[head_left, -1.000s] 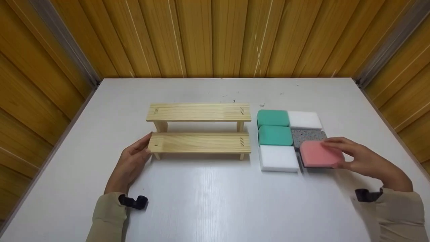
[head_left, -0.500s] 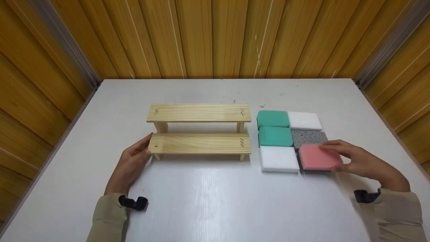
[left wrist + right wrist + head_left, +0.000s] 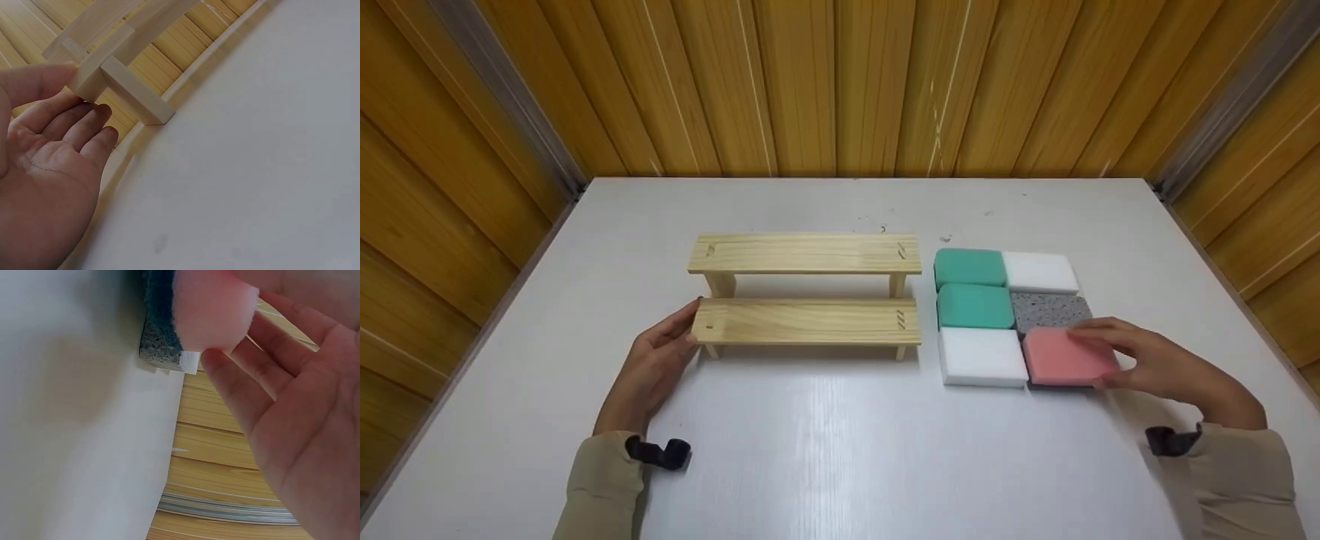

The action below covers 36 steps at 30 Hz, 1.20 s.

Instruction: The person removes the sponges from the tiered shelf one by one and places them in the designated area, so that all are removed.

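Note:
My right hand (image 3: 1155,360) grips a pink sponge (image 3: 1069,356) by its right side, thumb at the near edge and fingers at the far one. A dark blue scouring layer (image 3: 160,298) lies under the pink foam in the right wrist view. The sponge sits at the near right of a block of sponges, beside a white sponge (image 3: 982,355) and in front of a grey speckled one (image 3: 1050,311). My left hand (image 3: 656,360) pinches the left end of the lower shelf of a two-tier wooden rack (image 3: 806,322), with the thumb against its end in the left wrist view.
Two green sponges (image 3: 975,306) and another white sponge (image 3: 1040,271) make up the rest of the block, just right of the rack. All stand on a white table (image 3: 810,450). Yellow wood-patterned panels (image 3: 840,90) rise behind its far edge.
My right hand has brought the pink sponge slightly left and toward me, up against the white sponge. The left hand and the rack stay in place.

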Available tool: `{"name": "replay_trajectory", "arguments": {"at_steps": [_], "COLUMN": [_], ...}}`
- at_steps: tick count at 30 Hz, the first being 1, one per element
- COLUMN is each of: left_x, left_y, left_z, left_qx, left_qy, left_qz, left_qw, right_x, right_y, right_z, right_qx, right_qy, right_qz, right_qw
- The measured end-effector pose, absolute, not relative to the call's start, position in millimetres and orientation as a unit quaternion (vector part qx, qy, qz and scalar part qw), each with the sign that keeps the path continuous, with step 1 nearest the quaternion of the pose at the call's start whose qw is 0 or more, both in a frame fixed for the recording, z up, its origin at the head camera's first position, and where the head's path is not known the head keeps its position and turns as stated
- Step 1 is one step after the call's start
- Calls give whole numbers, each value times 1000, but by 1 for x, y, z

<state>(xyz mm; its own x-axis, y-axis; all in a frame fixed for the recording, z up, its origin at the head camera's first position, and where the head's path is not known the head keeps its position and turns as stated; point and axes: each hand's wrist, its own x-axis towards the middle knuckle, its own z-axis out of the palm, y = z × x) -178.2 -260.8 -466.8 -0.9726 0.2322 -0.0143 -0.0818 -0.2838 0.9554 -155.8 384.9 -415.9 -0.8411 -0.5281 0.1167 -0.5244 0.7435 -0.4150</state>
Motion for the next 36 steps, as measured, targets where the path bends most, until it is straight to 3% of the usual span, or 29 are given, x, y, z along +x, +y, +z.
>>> {"name": "replay_trajectory", "arguments": {"at_steps": [18,36], "left_x": [-179,-180], "left_y": [-259,-260], "left_z": [-464,-465], "left_qx": [46,42], "left_qy": [599,597], "left_qz": [794,795], "left_qw": [98,99], "right_x": [-158,-156], "right_y": [384,385], "right_z": [-419,-417], "right_qx": [-302,-288], "right_qy": [931,937], "right_qz": [-204,-199], "right_qw": [-9,15]}}
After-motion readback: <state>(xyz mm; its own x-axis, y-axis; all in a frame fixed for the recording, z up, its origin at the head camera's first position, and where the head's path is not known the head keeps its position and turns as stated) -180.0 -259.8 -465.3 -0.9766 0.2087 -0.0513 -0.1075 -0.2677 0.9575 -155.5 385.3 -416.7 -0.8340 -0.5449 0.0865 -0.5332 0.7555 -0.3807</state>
